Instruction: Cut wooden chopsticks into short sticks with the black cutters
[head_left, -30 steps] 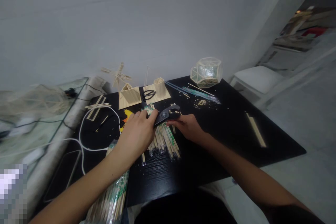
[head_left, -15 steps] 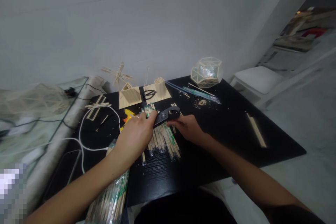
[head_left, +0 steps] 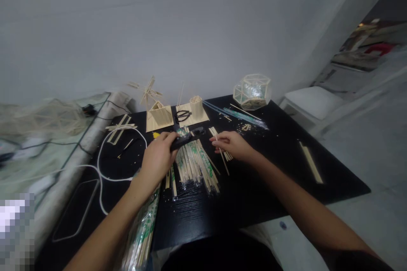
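Observation:
My left hand (head_left: pixel 159 152) is closed around a black plier-like cutter (head_left: pixel 187 137), which points right over the chopstick pile. My right hand (head_left: pixel 233 145) pinches a single thin wooden chopstick (head_left: pixel 224 161), tilted with its lower end toward me. Just under that hand, a few loose chopsticks (head_left: pixel 212 131) lie on the black table (head_left: pixel 254 186). Between my hands a pile of chopsticks (head_left: pixel 195 163) spreads out, many in clear wrappers with green print. A yellow glue gun (head_left: pixel 155 135) is mostly hidden behind my left hand.
Two wooden stick models on square bases (head_left: pixel 159 118) stand at the back, with black-framed glasses (head_left: pixel 182 115) beside them. A faceted stick frame (head_left: pixel 252 92) sits at the back right. A white cable (head_left: pixel 99 152) loops on the left, near a long chopstick pack (head_left: pixel 143 233).
My right hand has moved away to the right from the cutter and now shows a chopstick in its fingers. My left hand, with the cutter, has shifted slightly left.

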Motion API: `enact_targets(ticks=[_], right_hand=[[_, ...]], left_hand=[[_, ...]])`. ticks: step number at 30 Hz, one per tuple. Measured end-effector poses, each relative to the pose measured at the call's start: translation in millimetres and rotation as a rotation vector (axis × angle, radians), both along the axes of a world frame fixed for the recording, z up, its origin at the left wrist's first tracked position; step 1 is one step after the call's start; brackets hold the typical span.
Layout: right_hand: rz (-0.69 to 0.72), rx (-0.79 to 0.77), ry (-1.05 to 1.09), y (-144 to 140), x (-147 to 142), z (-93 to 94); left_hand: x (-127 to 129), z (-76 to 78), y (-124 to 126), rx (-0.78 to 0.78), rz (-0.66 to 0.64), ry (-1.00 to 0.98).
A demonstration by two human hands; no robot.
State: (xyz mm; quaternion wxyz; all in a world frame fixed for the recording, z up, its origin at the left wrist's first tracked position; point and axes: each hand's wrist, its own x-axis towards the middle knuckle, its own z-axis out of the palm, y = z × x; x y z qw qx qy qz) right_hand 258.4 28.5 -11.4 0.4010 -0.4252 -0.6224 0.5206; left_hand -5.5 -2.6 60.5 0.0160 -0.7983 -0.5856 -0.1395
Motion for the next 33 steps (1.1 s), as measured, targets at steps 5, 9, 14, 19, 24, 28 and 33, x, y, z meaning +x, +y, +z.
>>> enact_targets(ticks=[5,9,14,19,24,28,33], right_hand=[[-0.097,0.136,-0.533,12.2,-20.7,-11.5],[-0.126,0.194,-0.705,9.6,-36.9,-11.3],[-0.166,0.266,-0.635,2.9,-31.2,-11.4],[-0.055,0.062,-0.146,-18.7,-25.4,-2.1],[-0.017,-0.176,0.099,-45.6,-39.6,3.6],[-0.123,-0.111,0.077,-52.7,-48.5,2.3],[-0.139,-0.046,0.062,-51.8,-48.0,-1.3]], left_hand=[[10.2,-26.1,0.1,-0.208,-0.167,-0.267],[17.4,-36.9,-5.6,-0.337,-0.193,-0.323],[12.4,-46.2,-7.7,-0.382,-0.204,-0.335],[10.0,-51.0,-7.0,-0.370,-0.171,-0.322],[11.2,-51.0,-6.0,-0.404,-0.102,-0.313],[10.8,-50.4,-5.7,-0.406,-0.093,-0.300],[10.0,-51.6,-6.2,-0.375,-0.114,-0.317]])
